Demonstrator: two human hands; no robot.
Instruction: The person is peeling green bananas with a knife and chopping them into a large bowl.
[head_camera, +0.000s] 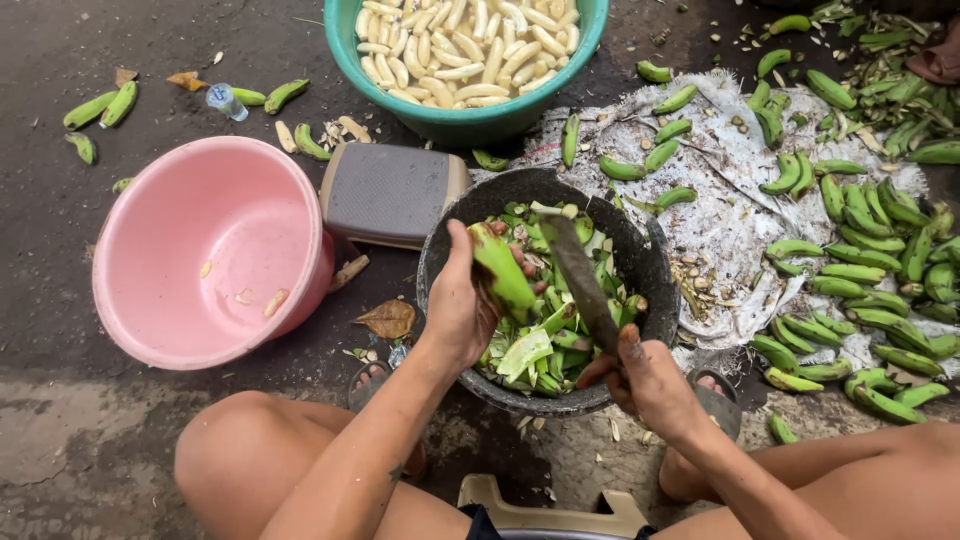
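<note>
Green and unpeeled, the banana (503, 275) sits gripped in the left hand (457, 305) over the dark bowl (640, 262) of peels, right hand (650, 383) clenched on the knife (582, 282) at three o'clock, so peeling seems underway, needing a careful lengthwise cut.

I'm seeing a pink basin (215, 250) sitting well off to the left of the grip, with a few pale scraps lying in it. Up beyond the grip a teal basin (465, 115) is holding peeled pale bananas — just below it a grey block (390, 192) is lying on the ground. Off to the right, a heap of green bananas (880, 270) is spreading over a white sack (725, 220). A small plastic bottle (226, 100) is lying far up-left — near loose green bananas.
</note>
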